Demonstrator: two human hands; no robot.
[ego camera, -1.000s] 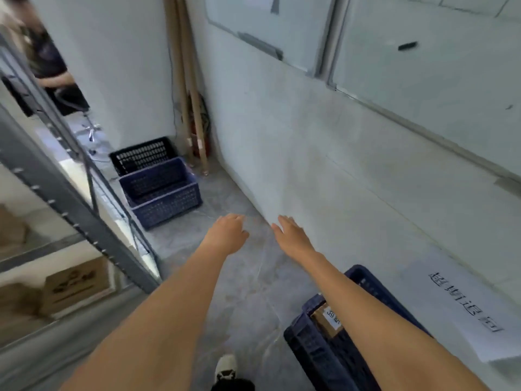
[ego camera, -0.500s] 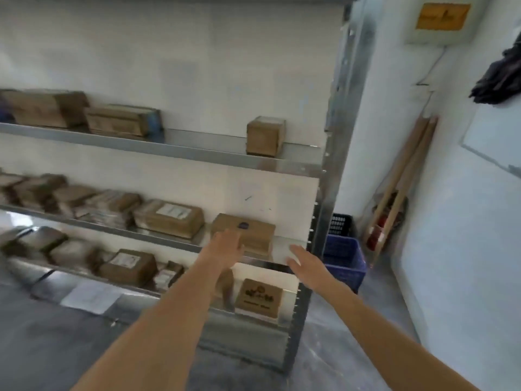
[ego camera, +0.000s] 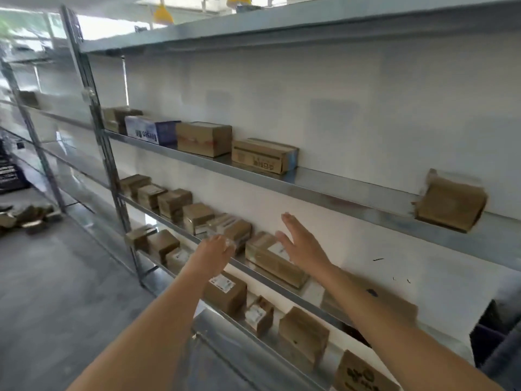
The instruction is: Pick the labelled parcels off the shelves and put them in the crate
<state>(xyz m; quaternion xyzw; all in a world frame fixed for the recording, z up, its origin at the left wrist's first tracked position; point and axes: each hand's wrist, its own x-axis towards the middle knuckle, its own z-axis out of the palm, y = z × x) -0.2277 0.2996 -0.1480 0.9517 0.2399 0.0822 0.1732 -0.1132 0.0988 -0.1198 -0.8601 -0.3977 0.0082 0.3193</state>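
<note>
Shelving (ego camera: pixel 282 176), grey metal, several tiers along a white wall. Upper tier: brown cartons, one blue-and-white box (ego camera: pixel 152 132), one lone carton (ego camera: pixel 451 204) far right. Middle tier: row of small brown parcels (ego camera: pixel 169 201), then a long labelled parcel (ego camera: pixel 275 259) lying flat. Lower tier: more labelled parcels (ego camera: pixel 228 292). Crate not seen here. Right hand (ego camera: pixel 303 245) in front of the long parcel, fingers straight and spread, holding nothing; contact cannot be told. Left hand (ego camera: pixel 214 253) at the middle tier's edge, just left of that parcel; blurred, fingers loosely bent, nothing held.

Both forearms bare, sleeveless to the frame's edge.
</note>
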